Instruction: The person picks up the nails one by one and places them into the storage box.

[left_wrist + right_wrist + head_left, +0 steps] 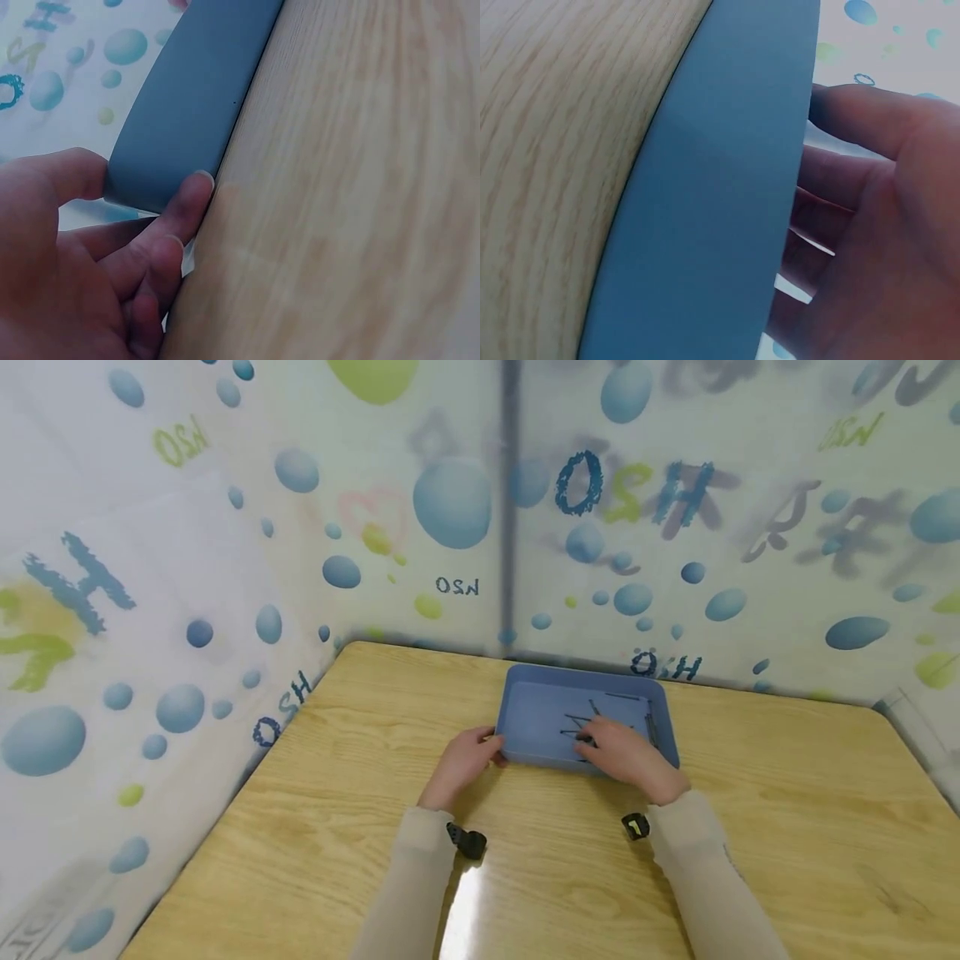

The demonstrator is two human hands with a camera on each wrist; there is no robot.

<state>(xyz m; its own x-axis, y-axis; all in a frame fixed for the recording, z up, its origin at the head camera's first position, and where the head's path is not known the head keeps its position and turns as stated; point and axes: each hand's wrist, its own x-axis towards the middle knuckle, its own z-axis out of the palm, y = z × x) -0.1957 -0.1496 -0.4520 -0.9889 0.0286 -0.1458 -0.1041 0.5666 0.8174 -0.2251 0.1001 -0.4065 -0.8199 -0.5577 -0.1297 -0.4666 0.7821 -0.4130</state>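
A shallow blue tray (536,727) lies on the wooden table and holds several thin dark rods (651,727), their exact kind too small to tell. My left hand (463,764) grips the tray's near left corner. In the left wrist view, the left hand's thumb is at the rim and its fingers (191,199) bear against the outer wall low down. My right hand (626,752) reaches over the near wall into the tray, fingers down among the rods. In the right wrist view the tray wall (705,180) hides the right fingertips, so any hold on a rod cannot be seen.
The wooden table (337,852) extends to both sides of the tray and in front of it. Behind the tray rises a wall (465,618) printed with bubbles and letters; another stands at the left. Dark devices (468,842) are strapped at both wrists.
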